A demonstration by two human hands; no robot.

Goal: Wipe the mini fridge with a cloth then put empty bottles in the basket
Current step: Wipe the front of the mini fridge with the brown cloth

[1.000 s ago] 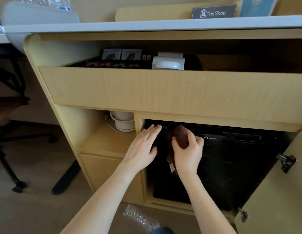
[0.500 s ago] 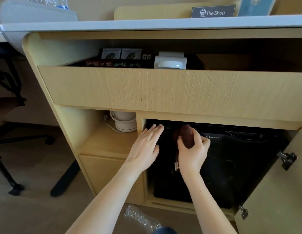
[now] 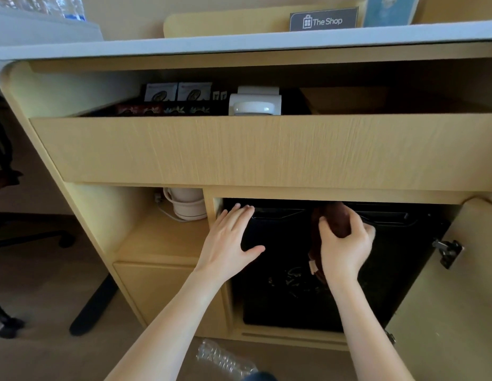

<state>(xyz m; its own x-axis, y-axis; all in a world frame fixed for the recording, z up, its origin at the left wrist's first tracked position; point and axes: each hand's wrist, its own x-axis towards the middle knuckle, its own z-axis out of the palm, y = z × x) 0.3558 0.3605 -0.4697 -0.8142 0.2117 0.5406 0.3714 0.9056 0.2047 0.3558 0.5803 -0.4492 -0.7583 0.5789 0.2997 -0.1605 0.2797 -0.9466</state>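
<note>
Wiping step. Right hand [image 3: 345,246] grip clamped on cloth [image 3: 334,218] at mini fridge [image 3: 280,303] top; left hand [image 3: 228,243] flat, fingers apart. Next, likely: sweep lower door.

Black mini fridge [image 3: 280,303], door shut, tucked in lower right cabinet bay. Brown cloth [image 3: 337,220] bunched up against its top front edge. Clear plastic bottle [image 3: 223,358] lying sideways on floor, near side.

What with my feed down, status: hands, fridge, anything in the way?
Left hand flat on black mini fridge. Right hand grips brown cloth at top edge. Clear plastic bottle on floor; nothing blocking.
</note>
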